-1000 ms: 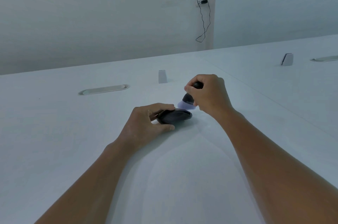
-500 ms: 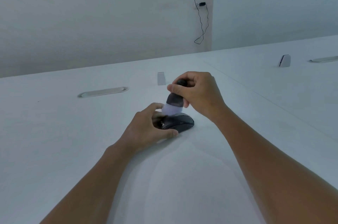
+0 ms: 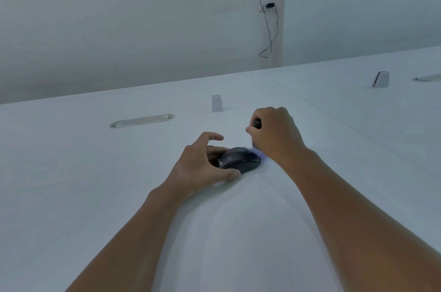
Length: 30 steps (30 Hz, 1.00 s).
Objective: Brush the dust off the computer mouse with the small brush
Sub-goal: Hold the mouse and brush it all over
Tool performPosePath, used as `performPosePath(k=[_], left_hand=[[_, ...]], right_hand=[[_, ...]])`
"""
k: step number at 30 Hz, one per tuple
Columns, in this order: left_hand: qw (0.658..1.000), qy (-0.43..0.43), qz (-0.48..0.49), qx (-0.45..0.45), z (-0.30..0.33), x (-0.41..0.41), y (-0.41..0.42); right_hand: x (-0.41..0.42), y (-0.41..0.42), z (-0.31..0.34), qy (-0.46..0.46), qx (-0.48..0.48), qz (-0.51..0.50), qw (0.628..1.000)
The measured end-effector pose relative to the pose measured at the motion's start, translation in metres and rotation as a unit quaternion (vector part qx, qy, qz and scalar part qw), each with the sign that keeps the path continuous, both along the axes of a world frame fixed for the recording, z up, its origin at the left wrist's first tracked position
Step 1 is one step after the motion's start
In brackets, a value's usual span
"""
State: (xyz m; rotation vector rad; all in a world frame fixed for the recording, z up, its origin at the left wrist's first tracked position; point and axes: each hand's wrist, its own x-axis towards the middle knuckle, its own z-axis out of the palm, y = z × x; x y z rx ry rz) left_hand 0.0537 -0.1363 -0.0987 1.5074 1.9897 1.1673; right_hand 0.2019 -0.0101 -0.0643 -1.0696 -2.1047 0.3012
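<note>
The computer mouse point(image 3: 239, 159) rests flat on the white tabletop point(image 3: 71, 172), roughly central between its left and right edges and well short of the far edge. The left hand point(image 3: 202, 167) steadies it from its left end: the thumb lies along the near side, other fingers touch the far side, and the index finger is lifted clear. This grip is a light pinch clamped on the mouse, not a full wrap.

The right hand point(image 3: 276, 136) is closed around the small brush point(image 3: 257, 123). Only the dark handle end shows above the fist; pale bristles appear blurred at the right end of the mouse, apparently touching it.

Handling notes, as judgement:
- The mouse is a light, rigid plastic shell with a smooth, rounded top. It is likely to slide on the tabletop under sideways brush strokes unless braced.
- Take hold at the two long sides, low on the shell. This leaves the top, the buttons and the seams exposed to the bristles.
- The bristles look soft and should bend readily; light pressure should suffice.
- Avoid pressing on the buttons or wheel area.

Whether dust remains cannot be told.
</note>
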Motion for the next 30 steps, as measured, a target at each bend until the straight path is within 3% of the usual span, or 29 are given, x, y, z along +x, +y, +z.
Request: performPosePath(k=[2, 4, 6, 8, 12, 15, 19, 22, 26, 28, 30], left_hand=[[1.000, 0.007, 0.002, -0.001, 0.001, 0.000, 0.001], [1.000, 0.020, 0.006, 0.001, 0.001, 0.000, 0.001], [1.000, 0.020, 0.003, 0.005, 0.001, 0.000, 0.002], [1.000, 0.017, -0.002, 0.005, 0.000, -0.001, 0.002], [1.000, 0.021, -0.007, 0.010, -0.001, -0.003, 0.003], [1.000, 0.020, -0.010, 0.009, -0.002, -0.004, 0.003], [1.000, 0.022, -0.011, 0.017, -0.002, -0.004, 0.004], [0.999, 0.018, -0.017, 0.020, -0.003, -0.003, 0.003], [0.997, 0.034, -0.018, 0.062, -0.003, 0.001, 0.004], [0.995, 0.053, -0.013, 0.080, -0.003, 0.002, 0.005], [0.995, 0.050, -0.014, 0.085, -0.003, 0.002, 0.006]], right_hand=[[0.006, -0.005, 0.004, 0.084, 0.007, 0.051, 0.995], [0.008, -0.015, 0.011, 0.155, -0.058, 0.126, 0.978], [0.008, -0.015, 0.012, 0.107, -0.088, 0.146, 0.979], [0.011, -0.014, 0.015, 0.038, -0.036, 0.095, 0.994], [0.019, -0.021, 0.017, 0.053, -0.053, 0.164, 0.984], [0.025, -0.018, 0.015, 0.016, -0.038, 0.125, 0.991], [0.025, -0.021, 0.014, 0.048, -0.069, 0.152, 0.985], [0.025, -0.014, 0.009, 0.029, -0.026, 0.090, 0.995], [0.015, -0.025, 0.013, 0.140, -0.061, 0.153, 0.976], [0.005, -0.036, 0.011, 0.126, -0.040, 0.190, 0.973], [-0.003, -0.030, 0.009, 0.106, 0.008, 0.151, 0.983]])
